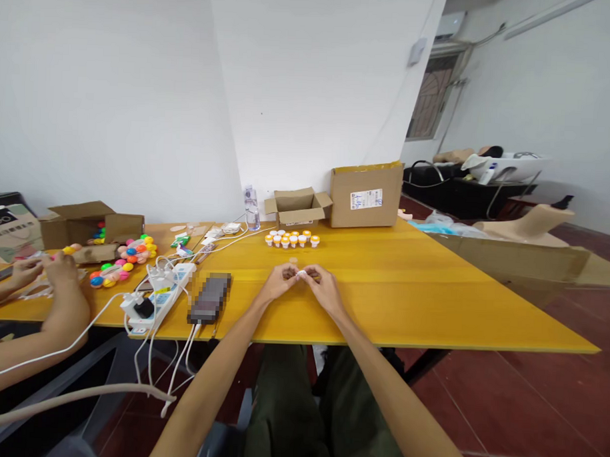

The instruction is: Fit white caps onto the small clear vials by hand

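My left hand (278, 283) and my right hand (323, 286) meet over the yellow table (432, 306), fingers pinched together on a small white piece (300, 274) held between them. Just beyond my hands stands a cluster of several small white and orange caps (292, 239). Behind the caps sits a small open cardboard box (298, 207), with a larger closed cardboard box (366, 194) to its right.
A power strip (155, 300) with white cables and a dark blurred device (210, 297) lie left of my hands. Another person's hands (43, 273) work at far left beside colourful balls (126, 255) and an open box (88, 224). A water bottle (251, 208) stands at the back.
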Demonstrator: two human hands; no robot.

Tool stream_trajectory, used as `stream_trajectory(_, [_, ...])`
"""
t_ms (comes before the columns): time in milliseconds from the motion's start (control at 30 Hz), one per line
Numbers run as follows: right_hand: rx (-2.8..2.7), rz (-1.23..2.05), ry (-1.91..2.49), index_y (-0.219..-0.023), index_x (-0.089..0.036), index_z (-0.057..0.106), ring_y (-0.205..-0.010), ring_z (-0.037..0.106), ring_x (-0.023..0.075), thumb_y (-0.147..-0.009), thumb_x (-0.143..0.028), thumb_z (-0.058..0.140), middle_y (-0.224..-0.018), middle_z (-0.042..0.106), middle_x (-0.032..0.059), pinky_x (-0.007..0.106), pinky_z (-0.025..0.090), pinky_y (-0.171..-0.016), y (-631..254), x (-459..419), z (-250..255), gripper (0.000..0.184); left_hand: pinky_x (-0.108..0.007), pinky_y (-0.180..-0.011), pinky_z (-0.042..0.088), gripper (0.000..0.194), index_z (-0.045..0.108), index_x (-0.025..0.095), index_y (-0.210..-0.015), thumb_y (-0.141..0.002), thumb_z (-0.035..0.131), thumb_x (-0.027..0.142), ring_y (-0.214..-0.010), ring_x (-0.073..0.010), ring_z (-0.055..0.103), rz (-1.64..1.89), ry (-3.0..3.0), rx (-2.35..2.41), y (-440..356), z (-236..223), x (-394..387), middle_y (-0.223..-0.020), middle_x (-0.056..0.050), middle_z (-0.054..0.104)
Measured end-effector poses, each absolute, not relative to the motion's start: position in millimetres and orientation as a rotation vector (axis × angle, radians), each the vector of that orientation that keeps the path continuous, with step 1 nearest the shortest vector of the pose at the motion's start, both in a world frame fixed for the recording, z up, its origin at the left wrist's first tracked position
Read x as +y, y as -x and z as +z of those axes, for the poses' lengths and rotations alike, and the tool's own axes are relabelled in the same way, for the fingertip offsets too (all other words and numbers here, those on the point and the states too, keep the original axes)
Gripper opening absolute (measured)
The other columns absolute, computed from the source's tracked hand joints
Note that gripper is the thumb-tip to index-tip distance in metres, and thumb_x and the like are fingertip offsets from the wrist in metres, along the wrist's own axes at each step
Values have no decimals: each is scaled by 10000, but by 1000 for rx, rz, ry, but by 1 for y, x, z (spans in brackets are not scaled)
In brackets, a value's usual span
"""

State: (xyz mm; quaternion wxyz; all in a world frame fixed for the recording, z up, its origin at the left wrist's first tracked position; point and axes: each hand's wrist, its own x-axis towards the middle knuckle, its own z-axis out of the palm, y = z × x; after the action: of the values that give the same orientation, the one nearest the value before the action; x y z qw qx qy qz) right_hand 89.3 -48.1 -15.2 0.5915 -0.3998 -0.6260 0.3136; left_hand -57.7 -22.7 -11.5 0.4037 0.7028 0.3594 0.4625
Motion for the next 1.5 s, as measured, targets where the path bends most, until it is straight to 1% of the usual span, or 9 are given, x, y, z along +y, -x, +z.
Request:
stream_trajectory(333, [-1490, 733, 913, -707, -234, 640, -696, 637, 204, -746, -420, 587, -709, 697, 19, 304, 497, -644, -90, -48, -15, 197, -282, -724, 478, 303, 638, 165, -710, -667, 736, 449, -708, -152, 610, 1130, -1757, 904, 58, -15, -20, -713, -18, 663])
stream_trajectory(467, [-1454, 690, 932, -704, -231, 621, -700, 631, 207, -760, -435, 561, -718, 690, 29, 302, 487, -633, -89, -50, -15, 220, -282, -733, 473, 259, 639, 170, -734, -673, 738, 401, -719, -150, 608, 1132, -1751, 896, 58, -14, -21, -739, -19, 665])
stream_trajectory(567, [-1358, 602, 970, -751, -224, 607, -725, 628, 211, -783, -441, 539, -758, 689, 45, 301, 483, -630, -91, -50, -15, 230, -281, -733, 468, 214, 639, 175, -759, -675, 733, 347, -724, -149, 606, 1128, -1759, 910, 58, -14, -22, -755, -17, 664])
stream_trajectory(700, [-1190, 441, 1062, -829, -217, 605, -778, 620, 220, -819, -453, 495, -843, 692, 78, 334, 486, -712, -98, -43, -20, 261, -267, -690, 455, 121, 636, 180, -749, -686, 703, 257, -705, -145, 598, 1141, -1806, 974, 58, -14, -21, -748, -11, 658])
stream_trajectory(800, [-1084, 384, 1152, -792, -216, 599, -814, 624, 235, -819, -446, 479, -850, 698, 95, 367, 481, -779, -105, -34, -29, 261, -257, -665, 451, 85, 631, 181, -745, -681, 685, 200, -685, -139, 588, 1153, -1844, 1005, 58, -14, -20, -729, -3, 643])
stream_trajectory(933, [-1093, 470, 1191, -720, -220, 590, -761, 650, 251, -780, -424, 518, -759, 710, 88, 372, 497, -729, -107, -24, -39, 224, -257, -662, 456, 98, 624, 182, -767, -680, 661, 156, -664, -134, 569, 1140, -1918, 1041, 58, -15, -19, -712, 6, 618])
stream_trajectory(1167, [-1356, 733, 1087, -712, -223, 594, -714, 676, 215, -729, -343, 555, -699, 713, 30, 322, 523, -672, -98, -28, -33, 127, -293, -766, 459, 260, 635, 185, -872, -630, 730, 183, -774, -159, 562, 1133, -2067, 1121, 60, -15, -19, -857, -12, 637])
stream_trajectory(1367, [-1468, 783, 974, -729, -216, 626, -729, 682, 206, -725, -356, 569, -744, 723, 32, 319, 539, -686, -95, -34, -30, 151, -291, -755, 445, 166, 646, 175, -808, -655, 710, 186, -780, -165, 554, 1080, -2117, 1082, 59, -12, -20, -816, -11, 630])
stream_trajectory(1500, [-1411, 735, 1017, -764, -211, 633, -673, 670, 206, -748, -397, 562, -702, 709, 34, 325, 541, -647, -99, -31, -33, 200, -286, -751, 438, 186, 652, 171, -802, -627, 718, 169, -777, -163, 551, 1077, -2075, 1075, 58, -12, -20, -820, -9, 633])
